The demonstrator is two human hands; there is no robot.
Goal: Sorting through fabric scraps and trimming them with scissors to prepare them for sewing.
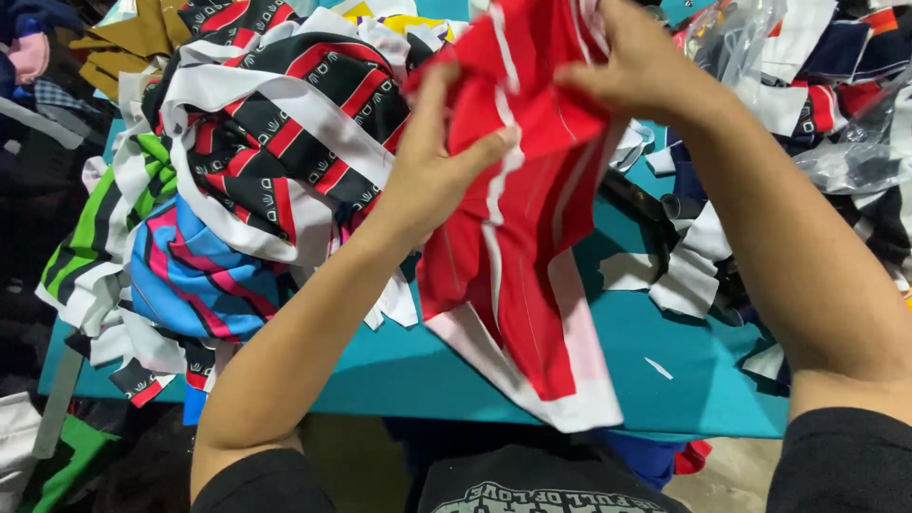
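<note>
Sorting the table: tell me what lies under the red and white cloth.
Under the red and white cloth shows the teal table; anything directly beneath stays covered. Both hands, left hand, right hand, hold it.

Garment (518,247) held over table (665,370) w/ fabric piles left (256,142) & right (760,114).

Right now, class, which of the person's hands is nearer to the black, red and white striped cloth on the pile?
Left. The left hand grips the red cloth right beside the striped cloth. The right hand holds the red cloth's top on the far side, farther away.
</note>
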